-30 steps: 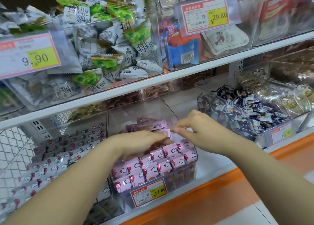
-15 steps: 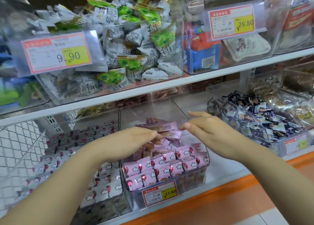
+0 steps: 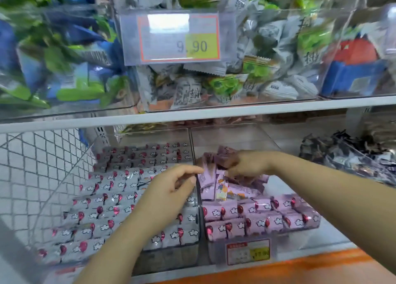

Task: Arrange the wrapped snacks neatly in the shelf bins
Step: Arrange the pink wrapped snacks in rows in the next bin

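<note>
Hands (image 3: 248,163) on pink snacks (image 3: 209,189) (perhaps; blurry)

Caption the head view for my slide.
Left hand and right hand handle loose pink snacks behind neat front rows in a clear bin.

One head-worn camera looked forward and down from close by, over both forearms. The left hand (image 3: 171,190) and right hand (image 3: 248,163) sat mid-frame. Pink wrapped snacks (image 3: 259,216) in a clear plastic bin (image 3: 214,256) lay just below the fingers (image 3: 189,172), and a white metal shelf rail (image 3: 214,114) ran above them.
</note>
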Demonstrator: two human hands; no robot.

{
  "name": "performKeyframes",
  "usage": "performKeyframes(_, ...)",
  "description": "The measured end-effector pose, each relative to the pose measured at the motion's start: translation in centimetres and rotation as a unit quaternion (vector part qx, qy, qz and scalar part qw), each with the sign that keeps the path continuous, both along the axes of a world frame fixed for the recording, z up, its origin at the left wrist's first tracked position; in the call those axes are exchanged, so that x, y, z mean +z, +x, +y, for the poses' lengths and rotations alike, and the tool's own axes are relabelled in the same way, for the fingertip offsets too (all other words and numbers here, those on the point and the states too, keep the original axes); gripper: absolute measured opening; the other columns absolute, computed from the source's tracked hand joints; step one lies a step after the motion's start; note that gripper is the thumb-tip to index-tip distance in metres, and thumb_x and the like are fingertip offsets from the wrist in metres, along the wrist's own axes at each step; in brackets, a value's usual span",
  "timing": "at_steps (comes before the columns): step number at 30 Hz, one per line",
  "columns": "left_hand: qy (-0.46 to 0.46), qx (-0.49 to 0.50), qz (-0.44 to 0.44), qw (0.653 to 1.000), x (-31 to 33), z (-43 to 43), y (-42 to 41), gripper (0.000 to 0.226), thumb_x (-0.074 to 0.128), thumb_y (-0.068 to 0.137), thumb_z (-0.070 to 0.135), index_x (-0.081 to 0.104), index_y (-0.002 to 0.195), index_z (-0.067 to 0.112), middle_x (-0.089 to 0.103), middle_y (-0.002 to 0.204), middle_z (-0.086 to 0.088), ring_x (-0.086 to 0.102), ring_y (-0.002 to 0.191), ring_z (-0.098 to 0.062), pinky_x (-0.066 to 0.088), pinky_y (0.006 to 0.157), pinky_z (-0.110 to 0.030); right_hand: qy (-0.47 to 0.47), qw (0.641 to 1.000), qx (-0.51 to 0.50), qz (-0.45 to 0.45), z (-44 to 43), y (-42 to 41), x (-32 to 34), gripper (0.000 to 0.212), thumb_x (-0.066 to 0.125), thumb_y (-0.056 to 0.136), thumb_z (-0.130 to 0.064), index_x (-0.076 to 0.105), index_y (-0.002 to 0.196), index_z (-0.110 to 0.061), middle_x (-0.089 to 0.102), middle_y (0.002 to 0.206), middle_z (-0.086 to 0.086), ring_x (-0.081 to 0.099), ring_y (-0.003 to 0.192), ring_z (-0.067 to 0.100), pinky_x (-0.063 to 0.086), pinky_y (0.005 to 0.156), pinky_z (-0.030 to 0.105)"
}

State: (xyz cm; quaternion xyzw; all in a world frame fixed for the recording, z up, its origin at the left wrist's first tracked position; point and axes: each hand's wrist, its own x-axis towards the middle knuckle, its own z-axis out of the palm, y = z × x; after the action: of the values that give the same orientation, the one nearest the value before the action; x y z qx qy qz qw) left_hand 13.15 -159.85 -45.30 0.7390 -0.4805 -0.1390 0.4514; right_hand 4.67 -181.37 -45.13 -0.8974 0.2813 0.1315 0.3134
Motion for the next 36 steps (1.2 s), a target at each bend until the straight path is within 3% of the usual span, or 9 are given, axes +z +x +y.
performKeyframes(7, -0.021, -0.004, 0.071, 0.997, -0.7, 0.0, 1.2, 0.026, 0.051, 0.094, 0.020, 0.063, 0.099, 0.042, 0.062, 0.098, 0.030, 0.054, 0.086, 0.018, 0.037, 0.063, 0.003, -0.010, 0.998, -0.029, 0.049, -0.2, 3.7, -2.2, 0.054, 0.070, 0.083, -0.025, 0.051, 0.128, -0.002, 0.059, 0.122, 0.017, 0.063, 0.100, 0.027, 0.055, 0.083, 0.034)
performKeyframes(12, -0.022, -0.011, 0.071, 0.997, -0.7, -0.2, 1.4, 0.028, 0.051, 0.094, 0.017, 0.063, 0.097, 0.042, 0.063, 0.098, 0.029, 0.054, 0.089, 0.016, 0.038, 0.066, 0.002, 0.035, 0.999, -0.033, 0.004, 0.4, 1.8, 0.0, 0.024, 0.076, 0.078, -0.016, 0.053, 0.078, -0.007, 0.059, 0.063, 0.004, 0.058, 0.051, 0.009, 0.046, 0.050, 0.017)
performKeyframes(14, -0.020, -0.011, 0.069, 0.997, -0.7, -0.2, 1.4, 0.029, 0.051, 0.094, 0.017, 0.062, 0.097, 0.043, 0.062, 0.097, 0.031, 0.054, 0.089, 0.017, 0.038, 0.065, 0.003, -0.037, 0.999, -0.010, -0.031, 1.1, 0.2, 1.8, 0.028, 0.076, 0.077, -0.022, 0.051, 0.073, -0.010, 0.054, 0.064, 0.002, 0.057, 0.053, 0.011, 0.043, 0.051, 0.019)
performKeyframes(17, -0.013, -0.012, 0.067, 0.998, -0.6, 0.0, 1.1, 0.029, 0.051, 0.094, 0.017, 0.061, 0.098, 0.045, 0.062, 0.096, 0.029, 0.056, 0.087, 0.009, 0.042, 0.062, 0.000, -0.223, 0.972, 0.041, -0.067, 2.7, -1.8, 4.4, 0.041, 0.074, 0.075, -0.035, 0.060, 0.105, -0.012, 0.058, 0.098, 0.002, 0.057, 0.086, 0.018, 0.042, 0.069, 0.026)
performKeyframes(19, -0.008, -0.005, 0.064, 0.998, -0.5, 0.0, 0.8, 0.030, 0.052, 0.094, 0.019, 0.061, 0.099, 0.047, 0.066, 0.091, 0.022, 0.058, 0.086, -0.005, 0.045, 0.061, -0.004, -0.233, 0.964, 0.053, -0.116, 3.6, -2.4, 5.2, 0.042, 0.074, 0.074, -0.038, 0.060, 0.106, -0.015, 0.060, 0.102, 0.000, 0.057, 0.088, 0.017, 0.041, 0.068, 0.026)
performKeyframes(23, 0.016, 0.004, 0.006, 1.000, -0.3, -0.3, 0.6, 0.026, 0.051, 0.094, 0.027, 0.059, 0.099, 0.051, 0.067, 0.083, 0.022, 0.058, 0.062, -0.004, 0.041, 0.051, -0.011, -0.132, 0.971, 0.090, -0.176, 5.4, -1.1, 4.0, 0.026, 0.079, 0.070, -0.030, 0.063, 0.089, -0.021, 0.062, 0.081, -0.006, 0.053, 0.064, 0.006, 0.041, 0.060, 0.022)
performKeyframes(27, 0.009, -0.031, -0.092, 0.995, -0.5, -0.6, 0.7, 0.027, 0.051, 0.094, 0.022, 0.063, 0.101, 0.045, 0.055, 0.108, 0.035, 0.046, 0.103, 0.019, 0.031, 0.083, 0.001, 0.018, 0.985, 0.060, -0.160, 5.2, -0.2, 1.2, 0.021, 0.080, 0.072, -0.018, 0.065, 0.088, -0.016, 0.061, 0.069, -0.011, 0.055, 0.059, 0.000, 0.046, 0.062, 0.016)
performKeyframes(30, 0.026, -0.043, -0.154, 0.987, -1.0, -0.7, 1.1, 0.026, 0.047, 0.095, 0.026, 0.064, 0.108, 0.040, 0.046, 0.115, 0.038, 0.030, 0.116, 0.022, 0.017, 0.088, 0.007, 0.197, 0.973, 0.009, -0.122, 4.3, -0.4, 0.9, 0.010, 0.070, 0.082, -0.008, 0.063, 0.089, -0.010, 0.064, 0.070, -0.002, 0.061, 0.059, 0.006, 0.054, 0.066, 0.016)
performKeyframes(36, 0.075, -0.068, -0.169, 0.980, -1.5, -1.1, 1.3, 0.028, 0.037, 0.097, 0.033, 0.064, 0.093, 0.038, 0.033, 0.130, 0.032, 0.027, 0.122, 0.008, 0.024, 0.094, -0.017, 0.388, 0.916, -0.040, -0.094, 2.5, -1.0, 0.5, 0.021, 0.046, 0.092, 0.006, 0.053, 0.105, -0.010, 0.067, 0.095, 0.009, 0.069, 0.082, 0.017, 0.054, 0.082, 0.028)
